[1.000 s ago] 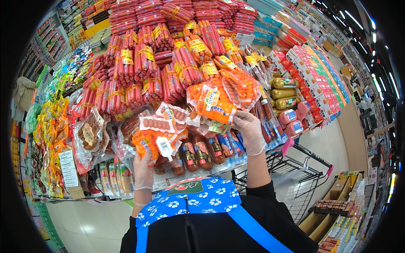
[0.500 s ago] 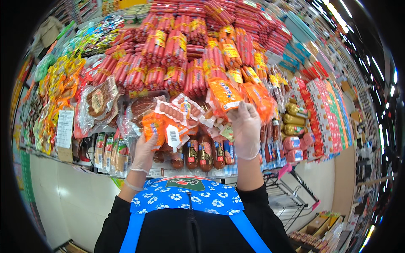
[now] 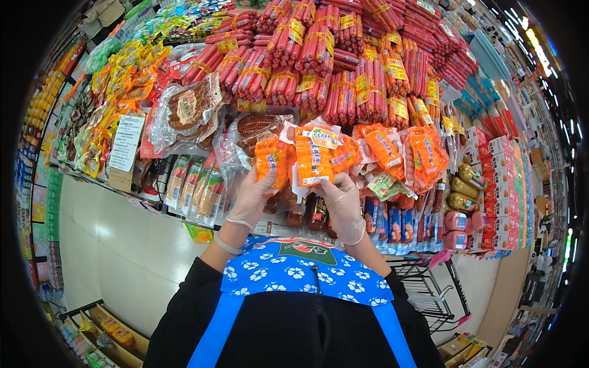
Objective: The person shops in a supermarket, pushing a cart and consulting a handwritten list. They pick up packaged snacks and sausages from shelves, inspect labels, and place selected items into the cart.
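Note:
Both my hands wear thin clear gloves. My left hand (image 3: 253,195) pinches a small orange food packet (image 3: 272,161) by its lower edge. Beside it, my right hand (image 3: 343,207) grips a taller orange packet (image 3: 314,162) at its bottom corner, held upright with its printed face toward me. The two packets are almost side by side above the display. Behind them lies a heap of further orange packets (image 3: 383,147) and clear packs of small sausages. A vacuum-packed dark round meat (image 3: 261,129) rests behind the left packet.
Bundles of red sausages (image 3: 319,52) are piled at the back. Yellow and orange bags (image 3: 132,73) spread left, near a paper sign (image 3: 126,144). Gold sausages (image 3: 469,184) and stacked red-white boxes (image 3: 503,184) stand right. A black shopping cart (image 3: 429,288) is near my right elbow.
My right hand has come left from the orange heap with a packet, close to my left hand. The view has shifted, so the display sits farther right.

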`<move>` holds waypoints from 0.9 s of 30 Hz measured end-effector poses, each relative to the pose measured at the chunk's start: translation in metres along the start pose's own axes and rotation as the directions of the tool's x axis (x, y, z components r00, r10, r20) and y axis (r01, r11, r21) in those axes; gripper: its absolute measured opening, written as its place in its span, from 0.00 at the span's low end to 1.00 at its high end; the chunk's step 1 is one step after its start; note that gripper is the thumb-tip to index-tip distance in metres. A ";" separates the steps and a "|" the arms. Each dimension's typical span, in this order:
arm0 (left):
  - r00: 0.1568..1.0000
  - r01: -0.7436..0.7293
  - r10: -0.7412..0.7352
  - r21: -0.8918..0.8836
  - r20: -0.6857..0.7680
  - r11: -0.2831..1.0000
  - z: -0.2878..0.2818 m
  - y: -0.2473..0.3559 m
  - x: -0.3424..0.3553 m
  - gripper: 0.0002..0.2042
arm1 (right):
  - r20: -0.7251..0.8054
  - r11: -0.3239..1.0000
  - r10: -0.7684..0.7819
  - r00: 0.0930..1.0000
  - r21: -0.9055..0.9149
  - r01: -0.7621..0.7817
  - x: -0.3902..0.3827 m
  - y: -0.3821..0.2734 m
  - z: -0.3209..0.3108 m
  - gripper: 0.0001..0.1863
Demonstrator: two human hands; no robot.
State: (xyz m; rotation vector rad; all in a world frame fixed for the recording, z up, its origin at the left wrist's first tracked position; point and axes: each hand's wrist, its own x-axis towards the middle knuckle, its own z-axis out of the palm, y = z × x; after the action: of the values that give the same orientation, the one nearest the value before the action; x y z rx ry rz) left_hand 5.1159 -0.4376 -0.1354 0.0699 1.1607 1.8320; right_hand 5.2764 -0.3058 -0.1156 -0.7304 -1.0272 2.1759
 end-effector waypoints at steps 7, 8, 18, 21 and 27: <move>1.000 0.014 -0.014 0.026 0.006 1.000 -0.002 0.000 0.001 0.21 | -0.031 0.999 0.014 0.999 -0.029 -0.015 0.000 0.000 -0.001 0.06; 1.000 0.030 -0.030 0.038 -0.004 0.999 -0.002 0.000 0.002 0.20 | -0.025 1.000 0.014 1.000 -0.021 -0.014 0.000 0.001 -0.001 0.06; 1.000 0.017 -0.017 0.016 0.010 1.000 -0.002 0.000 0.002 0.20 | -0.012 0.997 0.000 1.000 -0.083 -0.001 -0.001 0.002 -0.001 0.06; 1.000 0.017 -0.017 0.012 0.007 1.000 -0.002 -0.001 0.003 0.19 | -0.009 0.995 -0.006 1.000 -0.100 0.005 -0.001 0.002 -0.002 0.06; 1.000 0.029 -0.030 0.035 0.006 0.999 -0.005 -0.002 0.005 0.19 | 0.019 0.991 -0.013 1.000 -0.130 0.015 -0.002 0.001 -0.002 0.05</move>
State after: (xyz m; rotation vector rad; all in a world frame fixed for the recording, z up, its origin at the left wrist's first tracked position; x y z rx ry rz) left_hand 5.1120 -0.4373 -0.1411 0.0781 1.1831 1.7847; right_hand 5.2789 -0.3067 -0.1175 -0.7607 -1.1892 2.1225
